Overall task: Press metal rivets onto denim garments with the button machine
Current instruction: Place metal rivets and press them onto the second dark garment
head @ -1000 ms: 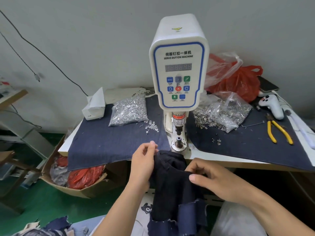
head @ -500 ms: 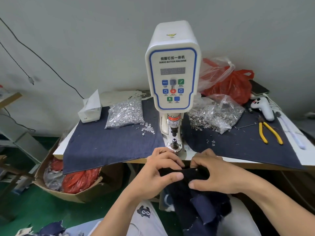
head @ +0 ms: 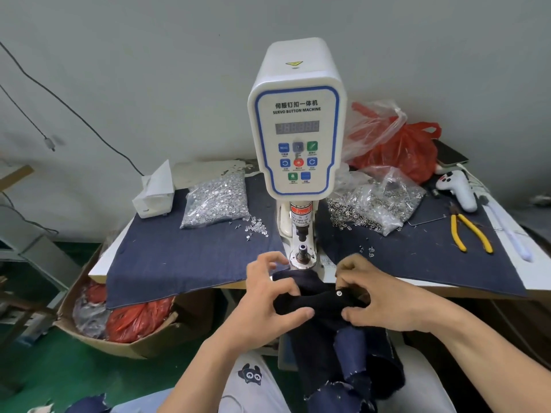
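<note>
Soft, even light is filling the scene without hard shadows, the wide lens is bending the edges, and mild blur is softening the machine's display [head: 297, 127].

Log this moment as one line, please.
left hand: grips denim garment | right hand: grips garment beside rivet | garment: below die of button machine, not under it

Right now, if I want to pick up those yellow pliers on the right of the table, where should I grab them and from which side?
Take the yellow pliers by the two yellow handles, probably from above and from the near edge of the table. They lie flat on the denim cloth, handles splayed toward you, dark nose pointing away toward the white controller, so the handles are the open, near end.
</note>
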`<state>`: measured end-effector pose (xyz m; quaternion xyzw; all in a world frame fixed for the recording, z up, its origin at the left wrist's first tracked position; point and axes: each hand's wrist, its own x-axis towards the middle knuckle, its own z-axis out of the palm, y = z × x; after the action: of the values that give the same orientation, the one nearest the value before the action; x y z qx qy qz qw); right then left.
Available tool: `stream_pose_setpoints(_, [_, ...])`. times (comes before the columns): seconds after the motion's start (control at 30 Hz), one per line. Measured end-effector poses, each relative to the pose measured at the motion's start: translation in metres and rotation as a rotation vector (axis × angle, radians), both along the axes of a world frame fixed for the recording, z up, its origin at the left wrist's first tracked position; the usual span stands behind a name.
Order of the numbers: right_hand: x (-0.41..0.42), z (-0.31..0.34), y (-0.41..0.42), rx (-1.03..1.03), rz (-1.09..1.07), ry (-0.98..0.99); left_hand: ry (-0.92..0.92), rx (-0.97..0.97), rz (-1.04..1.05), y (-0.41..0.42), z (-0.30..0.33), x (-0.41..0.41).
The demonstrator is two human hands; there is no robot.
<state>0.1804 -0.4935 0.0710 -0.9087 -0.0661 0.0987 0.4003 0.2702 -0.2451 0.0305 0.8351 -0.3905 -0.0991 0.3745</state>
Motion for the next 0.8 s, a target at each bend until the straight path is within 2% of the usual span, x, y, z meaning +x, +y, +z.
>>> stream_pose_setpoints(0.13, [0.007,-0.011,-0.008,-0.174,0.033,0.061,0.068,0.113,0.020,0.002,-0.007,0.005])
stream_pose_setpoints(0.2, [0.012,-0.015,-0.008,-0.181,0.008,0.065,0.087,0.100,0.033,0.000,-0.010,0.004])
stream_pose_setpoints(0.3, [0.020,-0.019,-0.010,-0.061,-0.038,0.063,0.183,0.013,0.058,-0.001,-0.011,0.004])
stream_pose_setpoints(0.43, [0.027,-0.020,-0.007,0.322,-0.118,0.151,0.376,-0.083,0.122,-0.006,-0.006,0.012])
stream_pose_setpoints(0.53, [0.038,-0.024,-0.002,0.475,-0.197,0.149,0.495,-0.145,0.136,-0.011,-0.003,0.024])
stream_pose_setpoints(0.67, [0.058,-0.033,-0.003,0.413,-0.327,0.049,0.572,-0.164,0.203,-0.020,-0.003,0.040])
stream_pose_setpoints(0.8, [0.073,-0.040,-0.007,0.397,-0.350,0.037,0.507,-0.138,0.272,-0.027,-0.009,0.055])
